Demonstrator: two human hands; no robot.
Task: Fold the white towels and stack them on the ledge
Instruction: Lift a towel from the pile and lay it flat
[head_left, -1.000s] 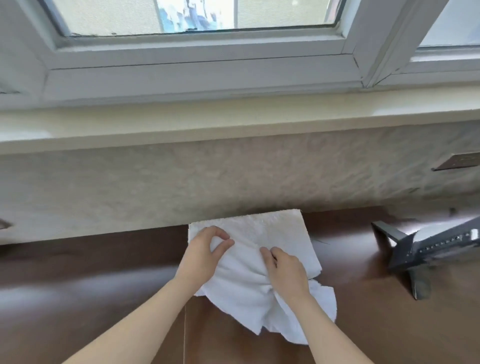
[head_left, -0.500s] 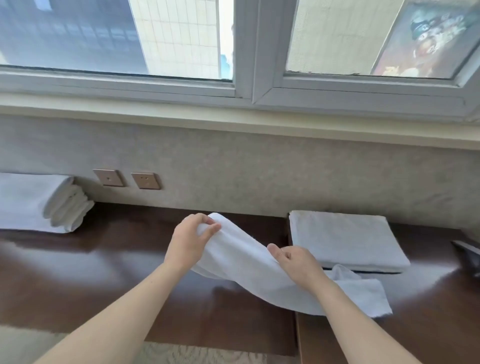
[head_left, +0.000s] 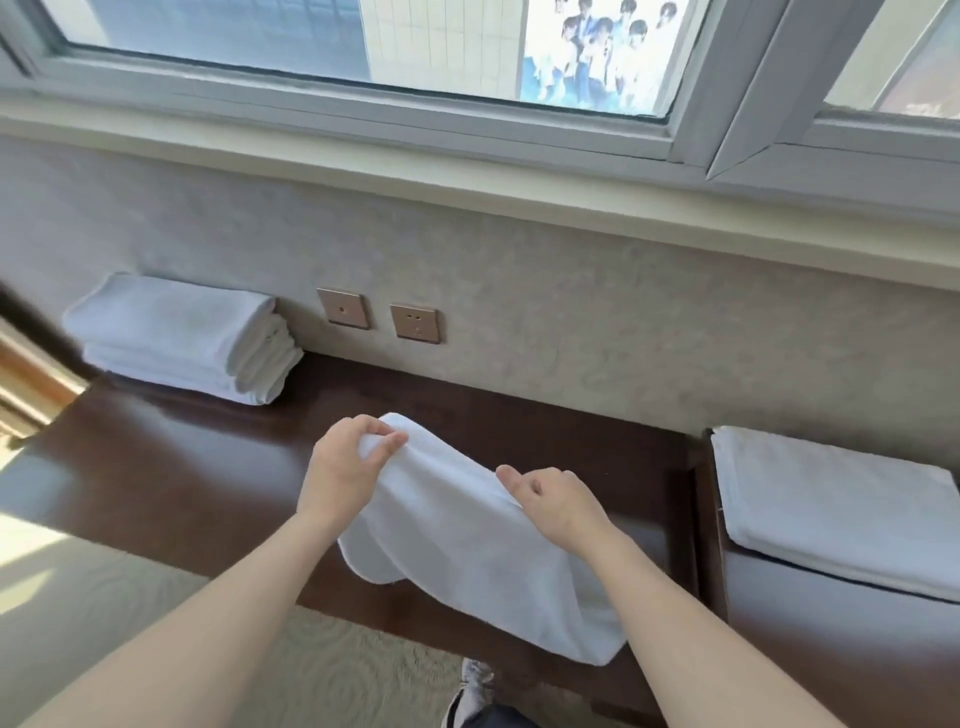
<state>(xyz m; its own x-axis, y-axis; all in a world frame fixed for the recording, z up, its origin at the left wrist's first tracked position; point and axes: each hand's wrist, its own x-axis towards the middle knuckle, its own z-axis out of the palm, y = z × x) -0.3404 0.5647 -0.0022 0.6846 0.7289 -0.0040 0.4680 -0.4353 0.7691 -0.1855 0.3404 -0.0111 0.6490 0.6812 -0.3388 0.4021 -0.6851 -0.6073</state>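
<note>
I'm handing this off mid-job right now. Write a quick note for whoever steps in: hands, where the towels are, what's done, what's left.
Left hand: grips the far end of the loose towel, thumb and fingers pinching the edge.
Right hand: grips the same towel along its right edge.
The towel is held up over the dark ledge, its lower end drooping past the front edge; not folded yet.
Done: a folded stack sits at the ledge's far left by the wall.
Another towel lies flat at the right.
Left: fold the held towel, add it to the stack, then handle the right one.
</note>
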